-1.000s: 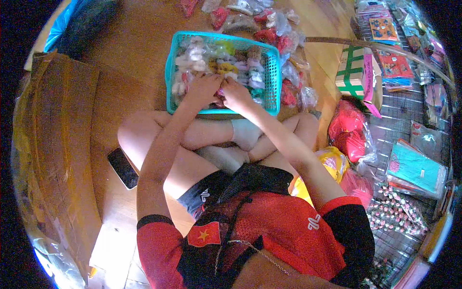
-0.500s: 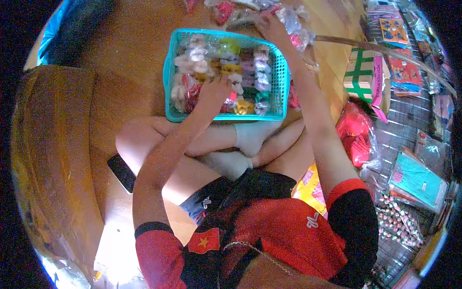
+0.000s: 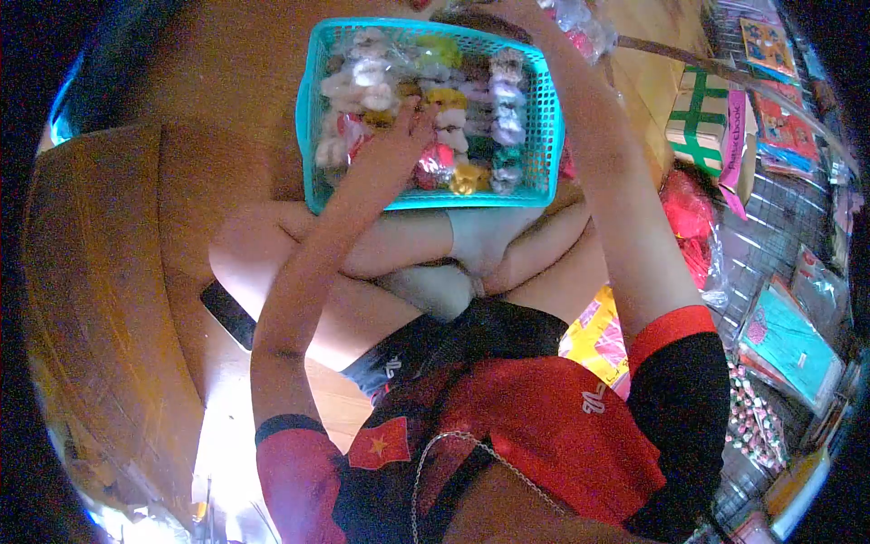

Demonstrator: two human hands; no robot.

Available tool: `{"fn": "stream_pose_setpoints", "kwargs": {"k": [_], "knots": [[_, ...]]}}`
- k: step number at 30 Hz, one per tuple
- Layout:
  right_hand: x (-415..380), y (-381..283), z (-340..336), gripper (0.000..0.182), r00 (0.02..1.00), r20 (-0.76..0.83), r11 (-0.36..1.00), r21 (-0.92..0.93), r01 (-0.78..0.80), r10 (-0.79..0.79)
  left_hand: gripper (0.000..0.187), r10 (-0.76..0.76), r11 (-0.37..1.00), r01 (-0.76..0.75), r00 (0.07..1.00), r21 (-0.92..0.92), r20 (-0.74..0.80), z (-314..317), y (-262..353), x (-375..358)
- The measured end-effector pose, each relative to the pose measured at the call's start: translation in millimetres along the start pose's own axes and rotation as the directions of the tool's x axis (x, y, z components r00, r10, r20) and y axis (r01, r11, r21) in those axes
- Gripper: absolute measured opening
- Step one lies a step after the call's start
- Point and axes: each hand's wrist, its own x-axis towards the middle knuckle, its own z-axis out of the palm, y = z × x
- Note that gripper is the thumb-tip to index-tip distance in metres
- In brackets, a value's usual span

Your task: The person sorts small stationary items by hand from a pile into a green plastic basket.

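Keep the left hand (image 3: 399,140) light, fingers slightly spread, over the bundles (image 3: 507,95) in the basket (image 3: 507,202). The right hand (image 3: 515,13), toward one o'clock, is cropped; its fingers can't be read.

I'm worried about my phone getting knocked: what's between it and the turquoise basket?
Your bent left knee lies between the phone and the turquoise basket, as the head view shows.

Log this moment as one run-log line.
left hand: over fuzzy bundles in teal basket | right hand: beyond basket's far rim, partly out of view | both grips: unclear
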Motion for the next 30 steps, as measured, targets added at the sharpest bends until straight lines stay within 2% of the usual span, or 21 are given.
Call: {"fn": "stream_pose_setpoints", "kwargs": {"k": [1,2,3,4,6,10,12,14,16,18,19,20,22,24,26,28,30], "knots": [[-3,-5,-5,0.041,1.0,-0.017,0.995,-0.1,-0.014,0.013,0.053,0.019,1.0,-0.019,0.997,-0.009,-0.07,-6,-1,-2],[-7,-11,-10,0.043,0.991,-0.132,0.998,-0.066,0.001,-0.01,0.056,0.036,0.999,-0.039,0.989,-0.016,-0.14,-10,-1,-4],[-19,-36,-22,0.045,0.968,-0.248,0.999,-0.033,0.019,-0.027,0.063,-0.012,0.996,0.0,0.99,-0.088,-0.142,-9,-5,-2],[-32,-60,-33,0.047,0.932,-0.361,0.999,-0.004,0.042,-0.041,0.062,0.011,0.999,-0.019,0.989,-0.049,-0.145,-10,-7,-3],[-59,-102,-51,0.049,0.899,-0.433,0.996,0.089,-0.033,0.068,0.059,0.054,0.998,-0.051,0.987,0.026,-0.153,-13,-11,-6],[-114,-150,-82,0.051,0.79,-0.538,0.947,0.275,-0.166,0.295,0.05,0.101,0.995,-0.099,0.984,0.026,-0.148,-13,-10,-1],[-152,-133,-61,0.065,0.816,-0.519,0.941,-0.064,-0.333,0.253,0.046,0.136,0.991,-0.135,0.969,0.016,-0.208,-6,-12,1],[-187,-151,-41,0.073,0.83,-0.217,0.858,0.089,-0.507,0.513,0.043,0.166,0.985,-0.173,0.965,-0.018,-0.202,-2,-13,3],[-213,-147,-6,0.074,0.887,-0.213,0.91,0.018,-0.415,0.409,0.041,0.192,0.978,-0.204,0.961,-0.04,-0.2,3,-15,5],[-221,-168,8,0.069,0.882,-0.156,0.895,0.117,-0.43,0.444,0.042,0.214,0.972,-0.229,0.955,-0.052,-0.204,7,-17,6],[-221,-167,25,0.063,0.876,-0.204,0.898,0.043,-0.439,0.438,0.042,0.225,0.972,-0.235,0.953,-0.025,-0.201,6,-15,4],[-225,-164,32,0.063,0.859,-0.15,0.871,0.126,-0.475,0.49,0.043,0.237,0.97,-0.241,0.951,0.0,-0.198,3,-12,4],[-223,-175,29,0.064,0.899,-0.223,0.925,0.147,-0.351,0.377,0.045,0.238,0.971,-0.241,0.954,0.01,-0.179,-4,-4,3],[-221,-162,25,0.069,0.847,-0.011,0.82,0.26,-0.51,0.531,0.047,0.218,0.974,-0.224,0.965,-0.024,-0.144,-10,5,-1],[-223,-154,21,0.069,0.824,0.089,0.791,0.237,-0.563,0.56,0.048,0.214,0.977,-0.214,0.97,0.011,-0.116,-2,4,3],[-222,-157,12,0.064,0.863,0.073,0.856,0.107,-0.505,0.5,0.048,0.205,0.979,-0.203,0.974,0.026,-0.101,5,5,7],[-225,-141,41,0.059,0.914,-0.078,0.916,0.088,-0.391,0.398,0.049,0.19,0.982,-0.189,0.977,0.024,-0.096,8,5,8]]}}
